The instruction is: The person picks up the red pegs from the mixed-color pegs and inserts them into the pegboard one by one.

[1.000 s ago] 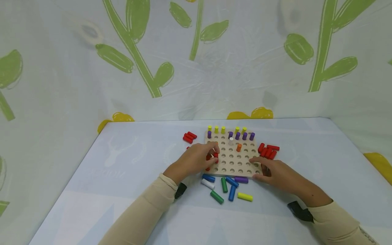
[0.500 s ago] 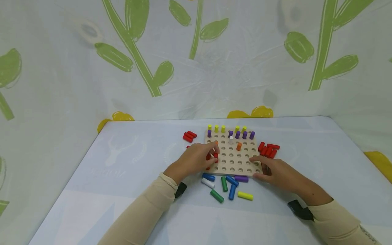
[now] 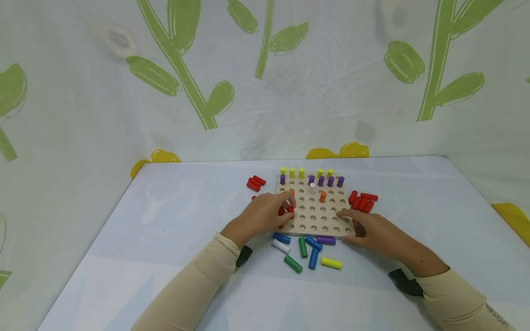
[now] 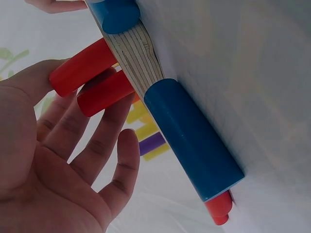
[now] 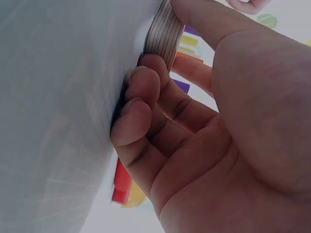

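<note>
Pinching a red peg in the board, the left hand stayed put
The right hand kept gripping the board's near right corner; loose pegs lay in front, as before

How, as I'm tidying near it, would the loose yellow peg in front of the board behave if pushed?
The yellow peg would probably roll, being a cylinder lying on its side. Its straight outline suggests stiffness; its small size, lightness.

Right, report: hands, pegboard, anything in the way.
Left hand at upright red pegs, pinch unclear. Right hand gripping near right corner of wooden pegboard. Loose blue pegs, purple peg along near edge, possible obstruction.
</note>
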Tool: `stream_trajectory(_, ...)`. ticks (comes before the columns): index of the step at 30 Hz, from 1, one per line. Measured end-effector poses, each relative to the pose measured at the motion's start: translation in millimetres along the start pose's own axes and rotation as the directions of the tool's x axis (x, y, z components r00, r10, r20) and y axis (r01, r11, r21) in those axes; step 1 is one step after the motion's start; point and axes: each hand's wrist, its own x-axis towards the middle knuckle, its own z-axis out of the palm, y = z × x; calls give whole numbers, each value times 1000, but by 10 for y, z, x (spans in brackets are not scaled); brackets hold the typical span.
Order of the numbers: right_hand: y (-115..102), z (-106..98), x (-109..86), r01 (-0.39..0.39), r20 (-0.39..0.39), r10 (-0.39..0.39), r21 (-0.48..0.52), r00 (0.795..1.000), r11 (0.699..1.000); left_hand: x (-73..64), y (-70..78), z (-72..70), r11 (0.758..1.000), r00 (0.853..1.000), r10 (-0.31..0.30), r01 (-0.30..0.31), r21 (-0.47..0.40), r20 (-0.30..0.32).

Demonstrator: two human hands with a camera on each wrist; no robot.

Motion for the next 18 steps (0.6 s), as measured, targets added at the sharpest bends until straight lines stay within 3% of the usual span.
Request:
stream_trajectory(11, 8, 4, 1, 6, -5, -6, -11, 1000, 1000, 6, -9, 9, 1000, 1000, -6, 7, -18, 26)
stream_trajectory(18, 7, 13, 1, 0, 0, 0, -9, 1000, 1000, 8, -44, -45, 997, 998, -61, 62, -39, 25)
